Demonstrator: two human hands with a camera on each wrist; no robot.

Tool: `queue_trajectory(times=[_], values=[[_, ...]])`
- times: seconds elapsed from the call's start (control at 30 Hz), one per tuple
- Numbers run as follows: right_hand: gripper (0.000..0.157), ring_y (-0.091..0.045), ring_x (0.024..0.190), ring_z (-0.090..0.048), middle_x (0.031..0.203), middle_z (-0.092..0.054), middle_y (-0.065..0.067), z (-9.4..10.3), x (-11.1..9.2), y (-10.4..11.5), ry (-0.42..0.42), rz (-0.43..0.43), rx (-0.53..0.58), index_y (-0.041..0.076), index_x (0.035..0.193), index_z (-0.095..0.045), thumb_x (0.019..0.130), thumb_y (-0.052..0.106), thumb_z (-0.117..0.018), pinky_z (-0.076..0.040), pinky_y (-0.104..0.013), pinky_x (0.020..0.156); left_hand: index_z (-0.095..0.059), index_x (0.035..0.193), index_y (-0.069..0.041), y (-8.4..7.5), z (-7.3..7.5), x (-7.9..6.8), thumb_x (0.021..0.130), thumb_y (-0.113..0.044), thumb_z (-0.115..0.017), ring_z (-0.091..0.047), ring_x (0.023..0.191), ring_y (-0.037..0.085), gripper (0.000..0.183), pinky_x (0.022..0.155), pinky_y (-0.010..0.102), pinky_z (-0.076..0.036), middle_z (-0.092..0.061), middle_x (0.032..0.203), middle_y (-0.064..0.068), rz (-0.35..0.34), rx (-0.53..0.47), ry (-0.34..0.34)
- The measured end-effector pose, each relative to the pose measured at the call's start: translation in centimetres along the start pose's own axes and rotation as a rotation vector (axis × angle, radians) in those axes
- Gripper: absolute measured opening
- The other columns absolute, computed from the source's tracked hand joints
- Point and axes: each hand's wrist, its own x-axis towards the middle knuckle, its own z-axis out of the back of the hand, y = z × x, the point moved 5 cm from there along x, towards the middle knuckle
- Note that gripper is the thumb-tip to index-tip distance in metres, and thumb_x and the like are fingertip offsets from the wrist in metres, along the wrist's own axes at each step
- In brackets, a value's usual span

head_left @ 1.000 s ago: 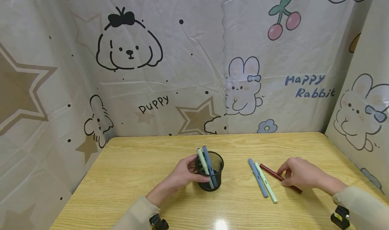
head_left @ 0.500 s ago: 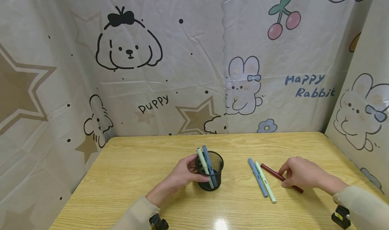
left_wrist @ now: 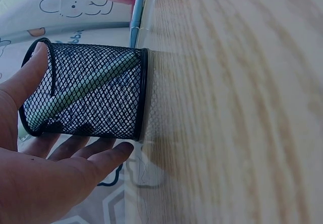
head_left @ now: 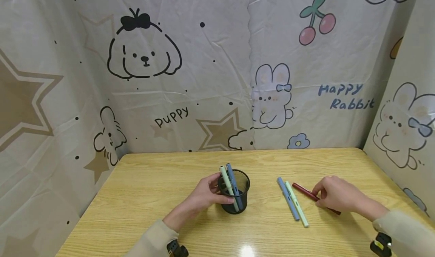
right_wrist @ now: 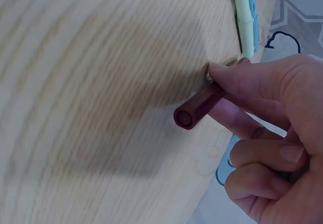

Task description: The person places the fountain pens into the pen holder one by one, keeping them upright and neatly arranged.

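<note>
A black mesh pen holder [head_left: 244, 199] stands upright on the table, with a pale green pen [head_left: 226, 180] and a blue pen [head_left: 232, 177] leaning inside. My left hand [head_left: 204, 193] grips it from the left, thumb over the rim; the left wrist view shows fingers around the holder's [left_wrist: 91, 52] side. On the right, a dark red pen [head_left: 303, 190] lies slantwise. My right hand [head_left: 339, 195] pinches this pen between thumb and index finger. In the right wrist view, the end of the red pen [right_wrist: 198, 107] sticks out past the thumb, close over the wood.
Between the holder and my right hand lie another blue pen [head_left: 288, 199] and pale green pen [head_left: 296, 203], side by side on the wooden table [head_left: 153, 196]. A printed cloth [head_left: 204, 60] hangs behind the table and along its sides.
My right hand and the red pen have shifted very slightly to the right. The left hand and the pen holder stay in place.
</note>
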Motion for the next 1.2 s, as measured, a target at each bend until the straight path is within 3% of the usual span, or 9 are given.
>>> queue_trajectory(times=[0.27,0.77,1.2], values=[[0.024,-0.007,0.061,-0.051,0.072,-0.061,0.009,0.1,-0.2,0.2,-0.026,-0.025,0.055,0.003,0.104,-0.082,0.083,0.013,-0.089,-0.044,-0.026,0.055,-0.04,0.161,-0.003,0.0,0.0,0.0,0.085,-0.005,-0.089,-0.052,0.14,0.036,0.091,0.119,0.051,-0.037,-0.055,0.152,0.014,-0.001,-0.002,0.009],[0.024,-0.01,0.067,-0.051,0.071,-0.063,0.012,1.1,-0.7,1.4,-0.105,-0.038,0.124,0.006,0.107,-0.082,0.085,0.016,-0.086,-0.041,-0.027,0.061,-0.041,0.161,-0.004,0.0,-0.1,0.0,0.085,-0.004,-0.089,-0.052,0.14,0.036,0.089,0.119,0.05,-0.039,-0.055,0.151,0.014,0.003,0.002,0.004],[0.028,-0.006,0.047,-0.031,0.074,-0.065,0.008,1.9,-1.3,4.1,-0.207,-0.043,0.253,0.004,0.114,-0.08,0.088,0.015,-0.084,-0.031,-0.023,0.042,-0.043,0.16,-0.004,-0.2,-0.2,0.0,0.085,-0.002,-0.088,-0.052,0.14,0.036,0.088,0.119,0.05,-0.038,-0.057,0.149,0.015,-0.005,-0.002,-0.002]])
